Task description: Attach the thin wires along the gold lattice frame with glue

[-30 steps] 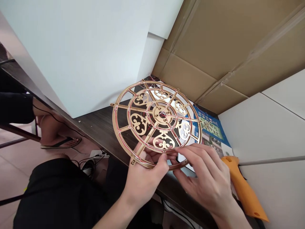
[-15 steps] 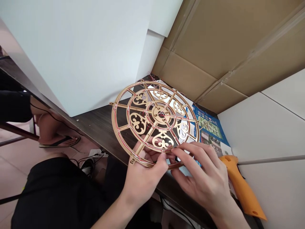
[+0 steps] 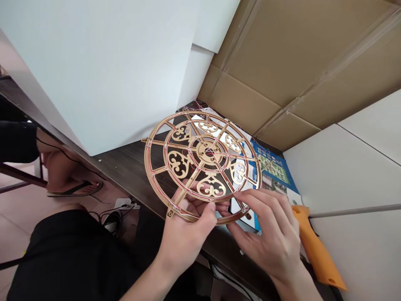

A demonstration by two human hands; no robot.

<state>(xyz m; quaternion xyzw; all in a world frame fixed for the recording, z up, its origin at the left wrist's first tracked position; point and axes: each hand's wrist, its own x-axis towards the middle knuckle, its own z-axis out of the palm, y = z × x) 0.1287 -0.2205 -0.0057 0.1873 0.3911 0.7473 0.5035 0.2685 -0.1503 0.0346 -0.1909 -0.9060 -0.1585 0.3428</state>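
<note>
A gold, wheel-shaped metal frame with spokes and scrollwork is held tilted above the dark tabletop. Thin red and white wires run along its rings and spokes. My left hand is closed around the near rim, thumb on top and fingers underneath. My right hand is at the near right side. Its index fingertip presses on the inner ring where the wire runs, and its thumb is by the outer rim. The fingertips partly hide the wire there.
A large white panel stands at left, with cardboard behind. Blue printed sheets lie on the dark table. An orange tool handle is at right. Loose wires lie at the back. Another person's sandalled foot shows below left.
My right index fingertip has slid a little to the right along the inner ring, away from my left thumb. My left hand keeps its grip, and the view has shifted slightly.
</note>
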